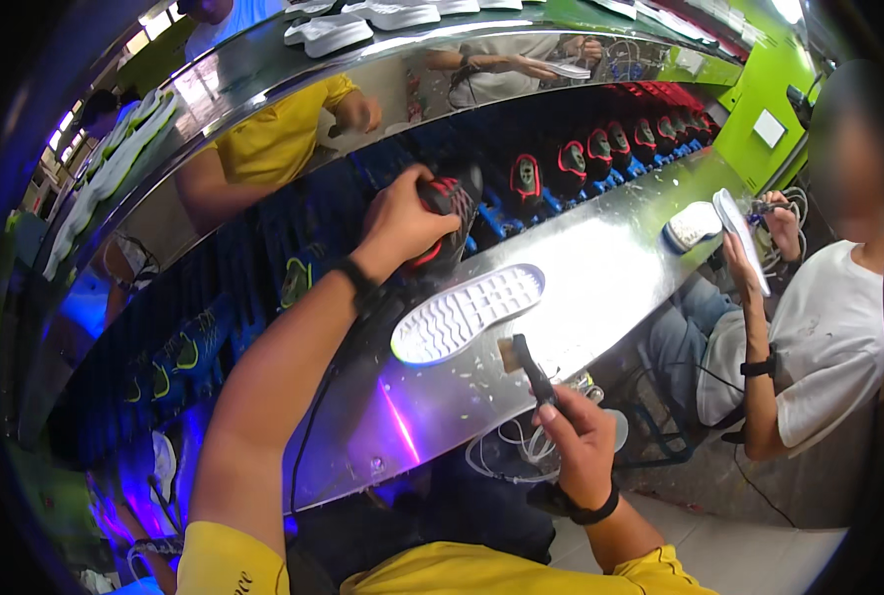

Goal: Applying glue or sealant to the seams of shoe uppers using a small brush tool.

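Shoe point(454, 201), probably black and red in shadow, is gripped by the left hand point(404, 224) beyond the white sole point(469, 312); the right hand point(583, 446) holds a brush point(534, 370) on the sole's near side.

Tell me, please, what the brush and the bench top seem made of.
The brush: handle perhaps plastic, smooth and evenly dark; tan bristles, exact fibre unclear.
The bench top: likely metal, smooth and polished, judging by its silvery glare.
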`<state>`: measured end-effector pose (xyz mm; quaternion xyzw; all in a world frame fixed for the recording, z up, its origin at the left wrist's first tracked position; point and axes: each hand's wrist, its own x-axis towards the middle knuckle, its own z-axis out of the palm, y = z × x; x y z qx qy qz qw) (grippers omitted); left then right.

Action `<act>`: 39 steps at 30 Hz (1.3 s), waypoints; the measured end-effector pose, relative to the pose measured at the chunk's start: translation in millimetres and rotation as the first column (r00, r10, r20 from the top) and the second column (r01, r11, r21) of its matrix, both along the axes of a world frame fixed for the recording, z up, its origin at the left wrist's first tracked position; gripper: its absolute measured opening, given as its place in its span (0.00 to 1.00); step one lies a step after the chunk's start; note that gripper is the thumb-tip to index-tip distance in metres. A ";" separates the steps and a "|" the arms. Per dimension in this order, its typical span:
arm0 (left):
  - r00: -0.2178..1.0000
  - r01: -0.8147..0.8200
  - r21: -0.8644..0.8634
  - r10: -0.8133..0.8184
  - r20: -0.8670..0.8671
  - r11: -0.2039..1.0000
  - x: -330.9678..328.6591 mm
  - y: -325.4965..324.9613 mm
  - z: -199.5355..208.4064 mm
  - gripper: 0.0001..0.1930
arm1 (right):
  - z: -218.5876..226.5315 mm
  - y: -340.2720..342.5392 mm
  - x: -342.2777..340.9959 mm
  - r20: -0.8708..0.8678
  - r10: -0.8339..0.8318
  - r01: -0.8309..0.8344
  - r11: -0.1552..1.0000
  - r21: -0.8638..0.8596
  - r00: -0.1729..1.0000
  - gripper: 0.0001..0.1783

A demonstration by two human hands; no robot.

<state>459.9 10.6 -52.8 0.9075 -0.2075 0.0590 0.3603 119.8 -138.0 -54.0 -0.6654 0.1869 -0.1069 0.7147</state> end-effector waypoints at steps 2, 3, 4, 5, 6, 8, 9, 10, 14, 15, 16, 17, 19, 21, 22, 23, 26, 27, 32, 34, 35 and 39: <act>0.997 0.029 0.139 -0.018 -0.079 0.990 27.8 -29.2 -9.1 0.34 | -6.6 -2.4 0.0 -0.026 0.013 -0.013 1.000 0.005 1.000 0.17; 0.995 0.068 0.169 -0.055 -0.079 0.983 42.9 -33.8 -30.0 0.33 | -11.3 -2.2 1.2 -0.021 0.021 -0.021 1.000 0.007 1.000 0.17; 0.993 0.102 0.200 -0.087 -0.082 0.975 56.3 -33.9 -51.4 0.31 | -16.3 -1.6 2.6 -0.047 0.027 -0.026 0.999 0.018 0.999 0.17; 0.993 0.101 0.201 -0.085 -0.085 0.974 62.9 -40.0 -59.1 0.31 | -20.7 -3.2 5.9 -0.080 0.022 -0.019 0.999 0.028 0.997 0.17; 0.995 0.090 0.238 -0.078 -0.058 0.967 64.8 -42.4 -64.0 0.29 | -22.0 -4.4 8.2 -0.085 0.032 -0.029 0.999 0.032 0.996 0.17; 0.997 0.073 0.282 -0.063 -0.042 0.957 66.7 -37.2 -66.4 0.28 | -22.8 -5.0 9.5 -0.086 0.022 -0.020 1.000 0.021 0.996 0.17; 0.995 0.071 0.238 -0.054 -0.079 0.969 64.6 -31.2 -57.7 0.27 | -23.6 -4.6 9.8 -0.096 0.030 -0.027 0.999 0.032 0.995 0.17; 0.993 0.061 0.195 -0.040 -0.114 0.979 63.0 -21.0 -54.0 0.27 | -22.8 -4.5 11.4 -0.069 0.014 -0.012 0.999 0.033 0.997 0.17; 0.998 -0.053 0.231 0.056 -0.005 0.972 64.4 81.3 -30.1 0.24 | -26.1 -2.3 8.2 -0.039 0.012 -0.010 0.998 0.061 0.999 0.17; 0.997 -0.075 0.284 0.065 0.043 0.956 70.4 120.0 -36.8 0.25 | -26.3 1.6 9.0 -0.007 0.024 -0.024 0.999 0.044 1.000 0.17; 0.998 -0.003 0.346 -0.017 0.052 0.938 57.0 139.9 -30.6 0.25 | -25.4 3.3 6.8 -0.015 0.027 -0.026 0.999 0.047 1.000 0.17; 0.970 -0.081 0.536 -0.056 0.236 0.841 37.5 170.1 -44.1 0.26 | -23.3 5.3 5.2 -0.029 0.054 -0.052 0.997 0.056 0.998 0.17; 0.912 -0.199 0.687 -0.125 0.391 0.699 11.6 195.6 -43.9 0.28 | -18.4 14.4 2.6 -0.033 0.073 -0.072 0.996 0.052 0.997 0.17; 0.979 -0.010 0.523 0.115 -0.169 0.852 11.5 212.0 -35.6 0.33 | -8.9 24.7 -1.6 -0.014 0.103 -0.102 0.993 0.062 0.995 0.16; 0.975 -0.032 0.521 0.141 -0.171 0.853 11.1 228.1 -38.0 0.33 | -4.2 30.9 -1.5 0.008 0.128 -0.128 0.990 0.065 0.992 0.16; 0.947 -0.129 0.356 0.222 -0.232 0.926 11.6 243.1 -47.1 0.33 | -1.2 34.7 -4.1 0.001 0.133 -0.132 0.988 0.076 0.991 0.16; 0.851 -0.285 -0.113 0.197 -0.488 0.952 -36.3 252.8 -5.4 0.29 | -2.7 44.5 -13.1 -0.013 0.118 -0.116 0.988 0.102 0.993 0.17; 0.831 -0.269 -0.161 0.144 -0.537 0.949 -47.6 267.0 4.4 0.28 | -5.8 48.0 -17.0 0.030 0.129 -0.130 0.991 0.029 0.991 0.17; 0.920 -0.196 0.180 0.244 -0.307 0.964 -129.7 316.4 30.2 0.32 | 10.2 70.4 -31.2 0.032 0.173 -0.174 0.985 0.017 0.984 0.17; 0.938 -0.201 0.391 0.291 -0.186 0.898 -168.8 341.0 20.4 0.36 | 7.8 83.2 -32.8 0.047 0.222 -0.223 0.975 0.010 0.974 0.17; 0.938 -0.217 0.359 0.296 -0.182 0.908 -184.2 353.9 6.0 0.36 | 8.4 89.6 -33.0 0.048 0.235 -0.235 0.972 0.006 0.971 0.17; 0.947 -0.187 0.276 0.247 -0.204 0.943 -243.4 360.4 -4.9 0.38 | 13.7 107.3 -38.6 0.038 0.272 -0.271 0.962 -0.024 0.962 0.17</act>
